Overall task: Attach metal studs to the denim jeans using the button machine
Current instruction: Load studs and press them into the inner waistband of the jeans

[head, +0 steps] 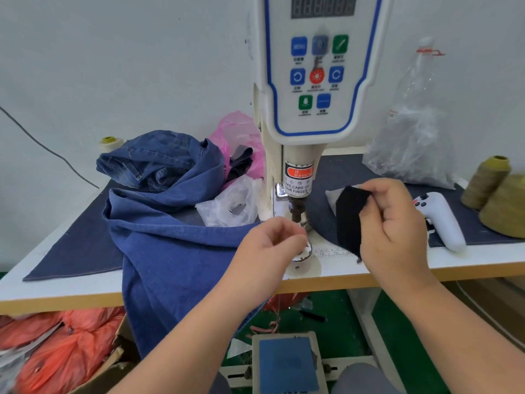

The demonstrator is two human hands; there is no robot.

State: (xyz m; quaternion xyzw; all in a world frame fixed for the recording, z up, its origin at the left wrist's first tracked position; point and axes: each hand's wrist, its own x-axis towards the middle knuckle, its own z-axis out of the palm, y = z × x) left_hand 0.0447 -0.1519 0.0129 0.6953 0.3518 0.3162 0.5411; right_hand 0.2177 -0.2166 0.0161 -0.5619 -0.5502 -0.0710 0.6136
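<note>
Head view shows the left hand [272, 241] pinching what may be a stud at the machine [298, 206] mid-frame, right hand [395, 220] pinching a black patch [348, 220] aside, jeans [176, 245] draped lower left, waiting.

L hand [270, 245] hovers palm-down, fingertips pinched together; R hand [395, 220] raised, thumb & fingers pinching, both forearms bare.

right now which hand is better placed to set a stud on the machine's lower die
Left. The left hand hovers right at the lower die under the button machine, fingers curled as if pinching something small. The right hand grips a black fabric piece.
</note>
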